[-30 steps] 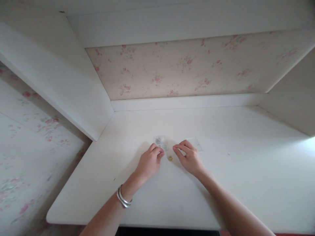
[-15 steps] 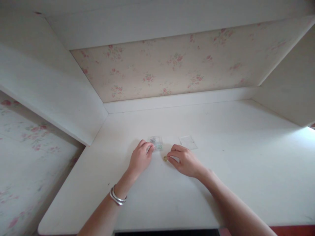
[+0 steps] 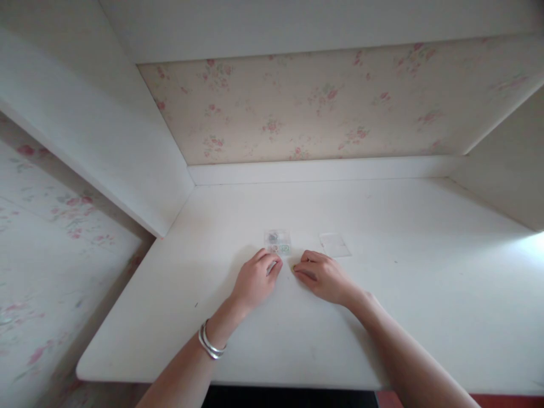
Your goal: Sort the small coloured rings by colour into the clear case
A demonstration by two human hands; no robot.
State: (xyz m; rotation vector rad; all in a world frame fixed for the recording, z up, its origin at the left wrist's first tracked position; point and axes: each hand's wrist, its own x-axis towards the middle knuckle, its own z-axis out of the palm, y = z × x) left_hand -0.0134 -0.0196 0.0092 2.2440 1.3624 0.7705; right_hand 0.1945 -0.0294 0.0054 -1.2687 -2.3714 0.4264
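A small clear plastic box with compartments [image 3: 277,231] lies on the white desk. Dark little items sit in its far left compartment, with reddish and green ones in the near compartments. My left hand [image 3: 257,277] is just in front of the box, thumb and fingertips pinched together; anything between them is hidden. To its right, my right hand [image 3: 325,279] pinches a small yellowish round piece [image 3: 294,268], mostly covered by the fingers. Both hands are low over the desk, their fingertips a short gap apart. Behind my right hand lies a flat clear lid [image 3: 335,245].
The white desktop [image 3: 425,294] has a raised back strip [image 3: 331,170] and a side panel [image 3: 102,130] at the left. A tiny dark speck [image 3: 196,305] lies left of my left wrist. Something black [image 3: 293,396] is below the front edge.
My left hand has drawn back from the box towards me, and a reddish item now shows in the near left compartment. The yellowish piece is more hidden in my right fingers. The view has shifted slightly.
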